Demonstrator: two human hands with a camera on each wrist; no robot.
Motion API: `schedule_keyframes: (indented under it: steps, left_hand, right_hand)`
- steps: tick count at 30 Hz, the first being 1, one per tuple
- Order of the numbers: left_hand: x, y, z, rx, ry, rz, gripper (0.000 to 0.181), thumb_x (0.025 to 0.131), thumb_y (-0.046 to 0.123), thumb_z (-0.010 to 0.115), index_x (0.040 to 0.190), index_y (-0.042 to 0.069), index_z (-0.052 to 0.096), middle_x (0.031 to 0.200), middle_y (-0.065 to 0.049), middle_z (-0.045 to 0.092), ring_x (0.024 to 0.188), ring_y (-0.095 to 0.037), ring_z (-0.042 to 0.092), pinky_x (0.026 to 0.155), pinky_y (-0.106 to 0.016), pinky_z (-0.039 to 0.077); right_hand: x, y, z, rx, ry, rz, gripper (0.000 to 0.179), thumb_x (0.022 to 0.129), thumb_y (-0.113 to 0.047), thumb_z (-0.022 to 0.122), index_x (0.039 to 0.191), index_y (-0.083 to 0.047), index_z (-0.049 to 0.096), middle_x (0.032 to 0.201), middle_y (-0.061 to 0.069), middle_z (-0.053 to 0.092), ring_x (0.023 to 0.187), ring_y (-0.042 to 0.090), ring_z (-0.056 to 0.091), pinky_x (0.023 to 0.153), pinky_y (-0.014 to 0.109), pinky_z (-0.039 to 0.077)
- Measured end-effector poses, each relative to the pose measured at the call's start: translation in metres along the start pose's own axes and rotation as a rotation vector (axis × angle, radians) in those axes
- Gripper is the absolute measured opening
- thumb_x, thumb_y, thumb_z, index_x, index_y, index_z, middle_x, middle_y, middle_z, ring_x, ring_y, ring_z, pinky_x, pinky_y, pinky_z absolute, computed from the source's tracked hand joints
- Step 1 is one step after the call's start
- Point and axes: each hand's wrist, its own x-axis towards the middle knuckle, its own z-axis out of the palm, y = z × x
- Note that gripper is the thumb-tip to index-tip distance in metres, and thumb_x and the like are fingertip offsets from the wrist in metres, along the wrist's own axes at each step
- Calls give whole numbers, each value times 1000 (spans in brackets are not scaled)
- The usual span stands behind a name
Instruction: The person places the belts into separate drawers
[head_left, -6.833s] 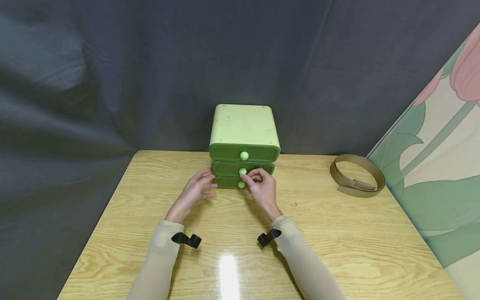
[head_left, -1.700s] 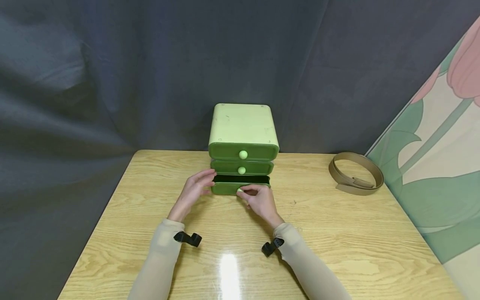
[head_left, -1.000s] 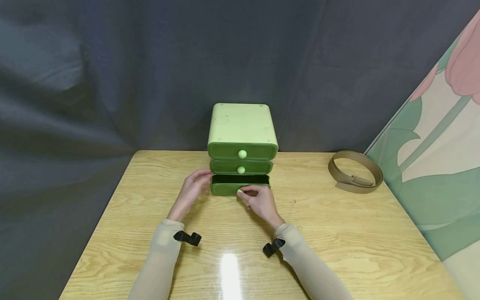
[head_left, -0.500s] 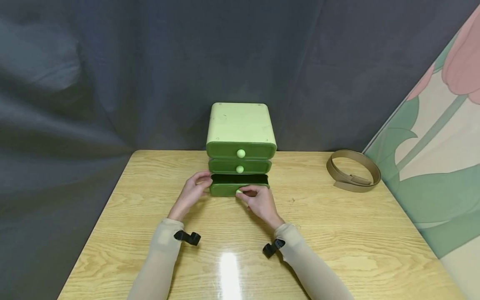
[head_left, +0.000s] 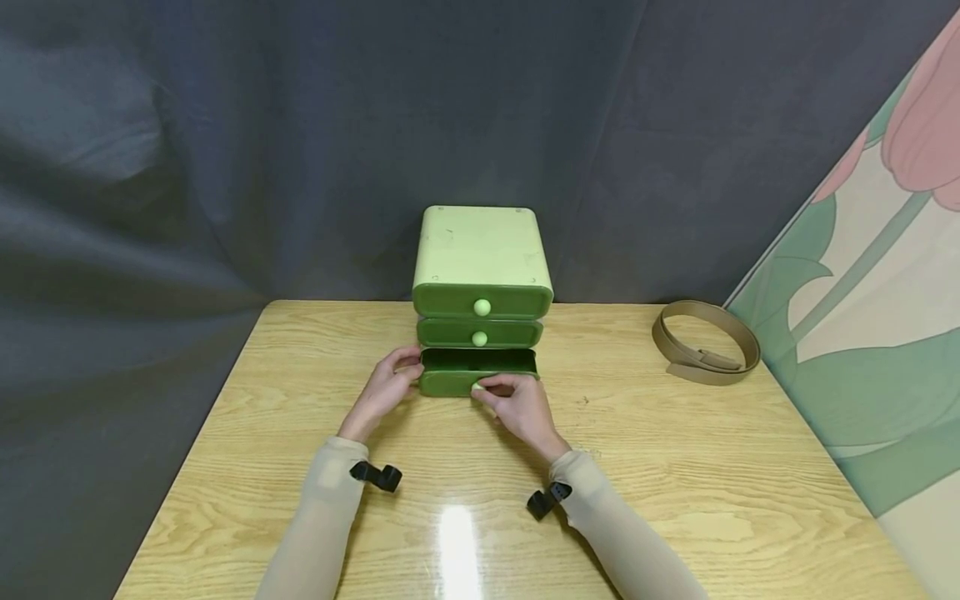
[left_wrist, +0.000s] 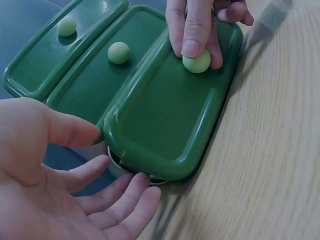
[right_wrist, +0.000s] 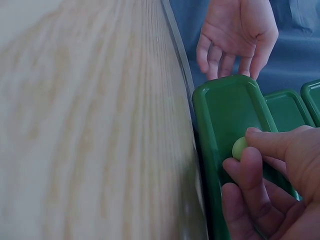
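A small chest of drawers (head_left: 483,246) stands at the back of the table, with a pale green top and dark green fronts. Its bottom drawer (head_left: 450,383) is pulled partly out, and the inside looks dark. My right hand (head_left: 521,408) pinches that drawer's round light green knob (right_wrist: 239,148) between thumb and fingers. At the drawer's left end is my left hand (head_left: 382,390), its fingers loosely extended. In the left wrist view its fingertips (left_wrist: 141,181) lie at the drawer's corner; whether they touch it I cannot tell. The middle drawer (left_wrist: 100,80) and top drawer (head_left: 450,302) are closed.
A coiled brown belt (head_left: 705,375) lies at the table's back right. The dark curtain (head_left: 337,150) hangs right behind the chest. On the right, a floral-patterned panel (head_left: 885,375) runs along the table's edge. Wood-grain tabletop (head_left: 660,500) surrounds the chest's front and sides.
The bottom drawer, closed in the oldest frame, has slid out toward me with my right hand on its knob. Lately it has come slightly further, and my left hand has lowered beside it.
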Motion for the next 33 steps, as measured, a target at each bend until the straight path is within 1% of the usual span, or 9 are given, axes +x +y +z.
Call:
schedule_keyframes:
  steps: [10, 18, 22, 26, 29, 33]
  left_hand:
    - [3, -5, -1, 39, -24, 0, 51, 112, 17, 47, 161, 3, 40, 159, -24, 46, 139, -40, 53, 108, -55, 51]
    - [6, -9, -2, 51, -25, 7, 52, 110, 14, 46, 161, 1, 40, 159, -26, 47, 138, -40, 55, 103, -49, 54]
    - [7, -10, -3, 56, -27, 6, 51, 111, 13, 46, 160, 1, 39, 159, -26, 48, 137, -40, 56, 101, -47, 55]
    - [7, -10, -4, 62, -35, 16, 51, 111, 12, 46, 160, -1, 39, 158, -28, 48, 137, -41, 56, 100, -46, 56]
    - [6, -9, -4, 63, -38, 23, 52, 111, 12, 46, 160, -2, 39, 157, -29, 48, 137, -42, 56, 99, -47, 56]
    - [4, -9, -4, 62, -40, 19, 52, 111, 13, 47, 160, -2, 38, 157, -29, 48, 137, -43, 55, 102, -52, 55]
  right_hand:
    - [-3, -2, -2, -13, 0, -22, 14, 94, -20, 85, 104, -11, 86, 94, 8, 84, 52, 26, 70, 50, 28, 56]
    - [-8, -4, -1, -31, -3, 5, 11, 92, -19, 86, 102, -14, 86, 91, 6, 83, 51, 23, 69, 49, 26, 53]
    - [-11, -6, -2, -54, -8, 10, 10, 92, -19, 86, 101, -15, 86, 92, 5, 83, 52, 20, 69, 52, 26, 55]
    - [-15, -8, -2, -71, -15, 15, 10, 92, -20, 87, 101, -16, 87, 92, 3, 84, 53, 17, 70, 55, 25, 55]
    - [-18, -9, -3, -78, -17, 16, 9, 92, -22, 87, 100, -18, 87, 91, 2, 84, 52, 16, 69, 55, 25, 55]
    - [-22, -9, -2, -84, -17, -3, 8, 92, -21, 87, 99, -18, 87, 92, 2, 84, 51, 14, 68, 54, 25, 55]
